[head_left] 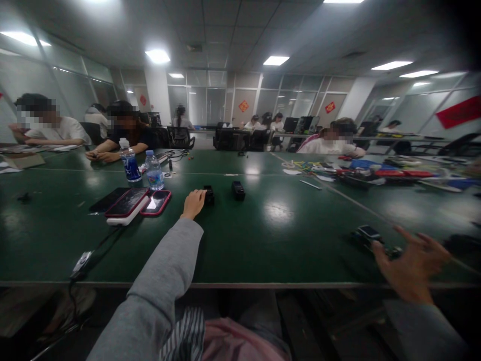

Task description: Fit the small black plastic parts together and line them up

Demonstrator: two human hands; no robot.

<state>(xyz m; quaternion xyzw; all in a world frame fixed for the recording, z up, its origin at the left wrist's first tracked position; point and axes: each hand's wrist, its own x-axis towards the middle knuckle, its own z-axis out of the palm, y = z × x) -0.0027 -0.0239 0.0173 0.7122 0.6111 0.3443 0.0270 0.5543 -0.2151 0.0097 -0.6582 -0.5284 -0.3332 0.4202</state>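
Two hands out! Left of the box (238,191), my left hand (194,203) is at a dark block (210,197), perhaps steadying it; pinch or mere touch, I can't tell. Nearer me and well right of the box, my right hand (411,260) has fingers spread by the gadget (369,232), placed seemingly for easy reach.

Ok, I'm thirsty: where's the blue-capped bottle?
The blue-capped bottle stands left of centre in the head view, just right of the white-capped bottle and beyond the smaller pink-edged phone.
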